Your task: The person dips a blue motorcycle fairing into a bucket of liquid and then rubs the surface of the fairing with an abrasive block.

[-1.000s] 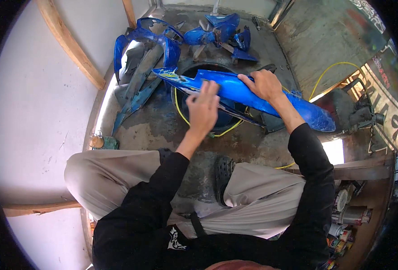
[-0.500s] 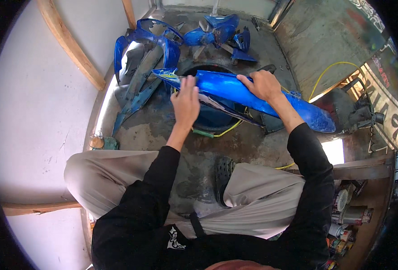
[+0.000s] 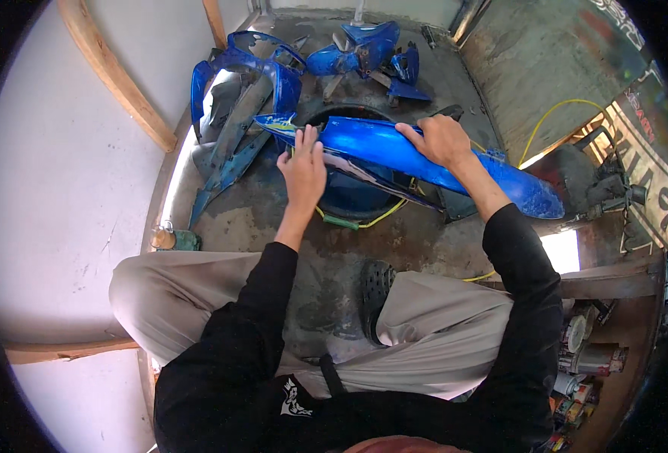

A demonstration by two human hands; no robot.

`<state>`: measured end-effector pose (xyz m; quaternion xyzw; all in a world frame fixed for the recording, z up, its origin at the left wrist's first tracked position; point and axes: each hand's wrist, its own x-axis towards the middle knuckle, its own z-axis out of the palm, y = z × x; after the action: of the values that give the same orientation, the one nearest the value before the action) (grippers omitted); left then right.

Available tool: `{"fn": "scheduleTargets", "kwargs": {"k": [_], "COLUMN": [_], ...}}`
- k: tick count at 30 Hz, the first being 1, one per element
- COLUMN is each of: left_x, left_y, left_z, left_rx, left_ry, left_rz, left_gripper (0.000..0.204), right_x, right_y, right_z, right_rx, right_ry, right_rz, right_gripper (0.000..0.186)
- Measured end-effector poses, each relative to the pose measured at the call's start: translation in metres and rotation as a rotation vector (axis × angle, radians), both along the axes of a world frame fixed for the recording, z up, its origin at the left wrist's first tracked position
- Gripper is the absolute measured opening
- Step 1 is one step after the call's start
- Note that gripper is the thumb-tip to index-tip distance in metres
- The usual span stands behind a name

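Observation:
A long glossy blue plastic panel (image 3: pixel 372 140) with yellow-green and white markings lies diagonally above a dark tub (image 3: pixel 349 192) with a yellow cord at its rim. My right hand (image 3: pixel 440 143) grips the panel's upper edge right of its middle. My left hand (image 3: pixel 302 170) rests with stretched fingers on the narrow left part of the panel; anything under its fingertips is hidden.
Blue fairing pieces (image 3: pixel 360 57) and a larger cut-out fairing (image 3: pixel 285 90) lie at the back. Long grey panels lean at left, beside a small jar (image 3: pixel 183 240). A dark machine (image 3: pixel 606 189) and yellow hose stand at right; cans (image 3: pixel 598 359) fill a low shelf.
My left hand has slid leftward along the panel toward its narrow end, uncovering more of its middle. My right hand keeps its grip in about the same place.

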<state>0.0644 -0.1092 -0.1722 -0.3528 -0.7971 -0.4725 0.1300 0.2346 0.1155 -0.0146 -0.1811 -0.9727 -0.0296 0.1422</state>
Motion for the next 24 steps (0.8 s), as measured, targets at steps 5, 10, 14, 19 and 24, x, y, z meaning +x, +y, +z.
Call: {"fn": "scheduleTargets", "kwargs": {"k": [5, 10, 14, 19, 24], "left_x": [0.107, 0.080, 0.005, 0.049, 0.103], "left_y": [0.027, 0.022, -0.002, 0.014, 0.023], "left_z": [0.034, 0.028, 0.004, 0.014, 0.032], "left_rx": [-0.012, -0.009, -0.033, -0.046, -0.022], "left_ry": [0.167, 0.178, -0.001, 0.227, 0.271], "left_rz": [-0.289, -0.280, 0.006, -0.059, -0.403], "left_gripper": [0.043, 0.043, 0.044, 0.046, 0.046], "right_x": [0.010, 0.011, 0.004, 0.009, 0.010], "right_y": [0.011, 0.006, 0.006, 0.006, 0.010], "right_z": [-0.009, -0.001, -0.002, -0.004, -0.005], "right_rx": [0.042, -0.002, 0.006, 0.017, 0.005], "right_ry": [0.020, -0.008, -0.038, -0.021, 0.006], "right_rz": [-0.010, -0.020, -0.006, -0.017, -0.012], "right_gripper": [0.074, 0.074, 0.075, 0.075, 0.074]}}
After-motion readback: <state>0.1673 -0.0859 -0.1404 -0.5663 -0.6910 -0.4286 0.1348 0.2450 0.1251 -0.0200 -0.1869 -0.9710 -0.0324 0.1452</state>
